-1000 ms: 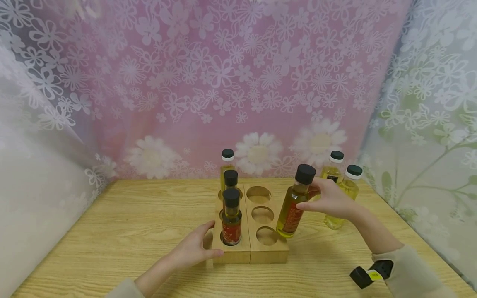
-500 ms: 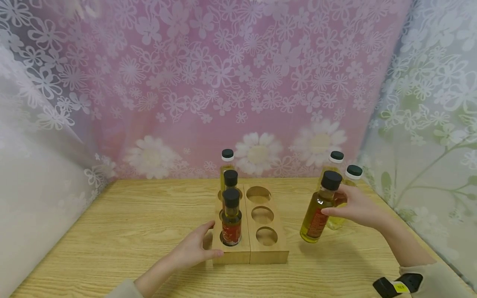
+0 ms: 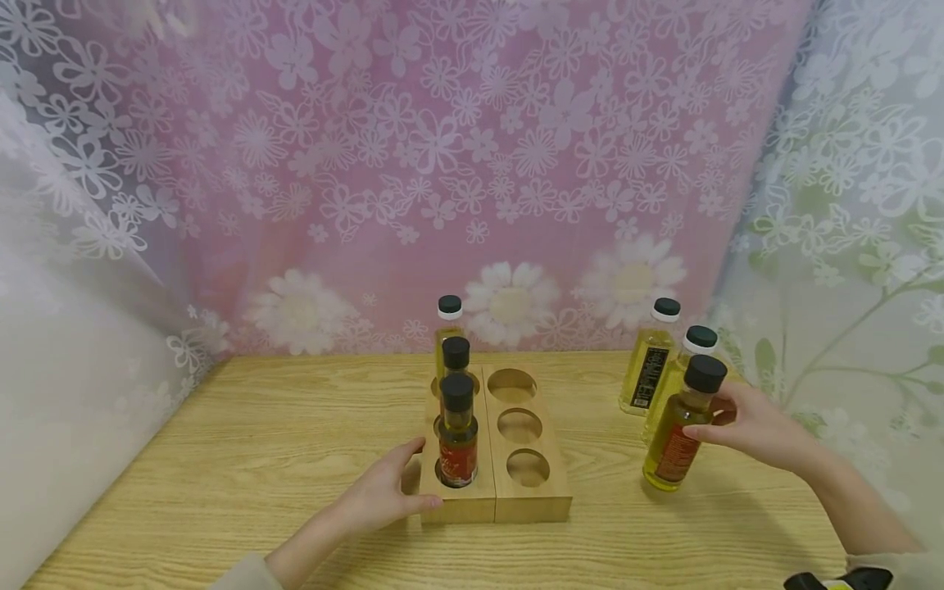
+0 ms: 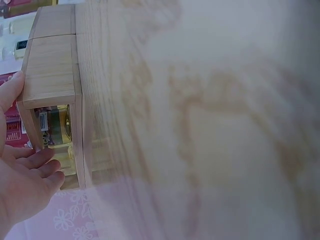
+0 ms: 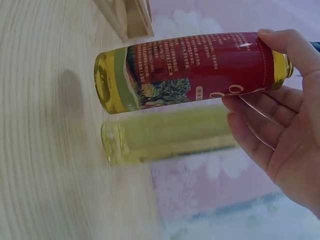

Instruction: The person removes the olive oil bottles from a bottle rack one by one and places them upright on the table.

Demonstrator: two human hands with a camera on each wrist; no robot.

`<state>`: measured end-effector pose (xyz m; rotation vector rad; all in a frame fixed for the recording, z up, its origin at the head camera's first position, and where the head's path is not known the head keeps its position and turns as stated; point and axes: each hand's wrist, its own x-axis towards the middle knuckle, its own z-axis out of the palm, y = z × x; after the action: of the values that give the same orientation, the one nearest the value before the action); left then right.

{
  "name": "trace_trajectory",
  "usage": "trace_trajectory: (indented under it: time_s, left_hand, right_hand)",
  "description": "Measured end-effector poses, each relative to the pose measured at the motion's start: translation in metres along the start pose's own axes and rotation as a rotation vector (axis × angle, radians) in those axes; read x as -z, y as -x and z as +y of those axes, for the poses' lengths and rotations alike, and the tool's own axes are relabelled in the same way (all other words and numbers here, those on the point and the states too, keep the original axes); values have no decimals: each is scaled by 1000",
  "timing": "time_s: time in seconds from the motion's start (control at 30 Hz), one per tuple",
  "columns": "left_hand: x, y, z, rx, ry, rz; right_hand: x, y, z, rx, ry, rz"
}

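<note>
My right hand point(image 3: 760, 426) holds a dark-capped oil bottle point(image 3: 674, 447) with a red label, thumb on one side and fingers behind. In the right wrist view, this oil bottle point(image 5: 185, 72) is slightly tilted, its base apart from its shadow on the table. It stands in front of a clear bottle of yellow oil point(image 5: 165, 137). My left hand point(image 3: 379, 492) rests at the near left corner of a wooden bottle rack point(image 3: 531, 508). Its thumb touches the front, and its loosely bent fingers point(image 4: 42, 162) lie by the open side.
The rack's left row holds two black-capped oil bottles, the nearer red-labelled one point(image 3: 458, 451) in front, and a clear one point(image 3: 448, 336) behind. Its right row has three vacant round holes. Another clear oil bottle point(image 3: 645, 377) stands at the back right. Floral curtains point(image 3: 472, 164) surround the table point(image 3: 295, 434).
My right hand has carried the red-labelled oil bottle rightward and down, from beside the rack to in front of the clear bottles. My left hand and the rack have stayed put.
</note>
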<state>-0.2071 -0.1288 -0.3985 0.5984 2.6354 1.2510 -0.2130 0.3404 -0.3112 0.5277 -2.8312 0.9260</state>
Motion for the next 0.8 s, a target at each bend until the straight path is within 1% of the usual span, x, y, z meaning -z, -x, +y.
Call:
trace_trajectory:
  time_s: [0.07, 0.3, 0.5, 0.6, 0.8]
  left_hand:
    - [0, 0, 0, 5, 2, 1]
    - [0, 0, 1, 7, 1, 1]
    - [0, 1, 4, 10, -3, 6]
    - [0, 1, 5, 9, -9, 7]
    - [0, 1, 5, 10, -13, 12]
  right_hand:
    - [3, 3, 5, -25, 20, -6]
    - [8, 12, 21, -41, 8, -14]
    - [13, 16, 30, -87, 57, -18]
    - [15, 17, 34, -96, 79, -15]
    - [15, 18, 40, -100, 90, -16]
